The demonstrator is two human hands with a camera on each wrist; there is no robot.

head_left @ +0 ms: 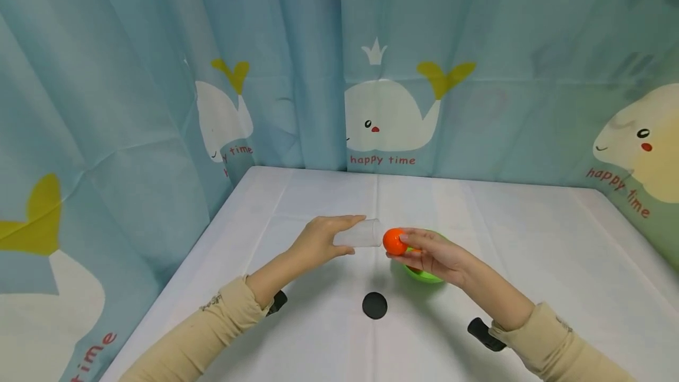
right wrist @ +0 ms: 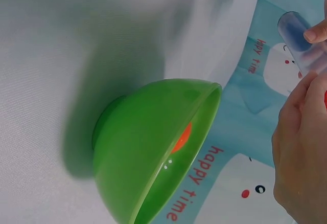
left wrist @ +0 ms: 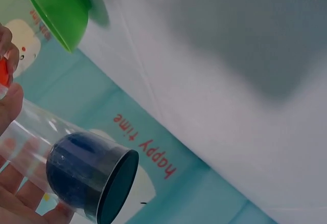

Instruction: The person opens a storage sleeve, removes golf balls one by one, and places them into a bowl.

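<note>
My left hand [head_left: 315, 241] grips a clear plastic tube [head_left: 363, 233], held lying on its side above the table. Inside the tube, at its dark closed end, sits a dark blue ball [left wrist: 76, 168]. Between the thumb and fingers of my right hand [head_left: 439, 256] is an orange ball [head_left: 394, 241], right at the tube's mouth. Below that hand a green bowl [head_left: 424, 277] stands upright, partly hidden by it in the head view. An orange ball [right wrist: 182, 138] shows inside the bowl in the right wrist view.
A round black lid [head_left: 375, 305] lies on the white table [head_left: 530, 240], nearer to me than the bowl. Black wrist devices [head_left: 485, 335] stick out under the sleeves. A blue curtain [head_left: 307, 63] with printed whales hangs behind and beside the table.
</note>
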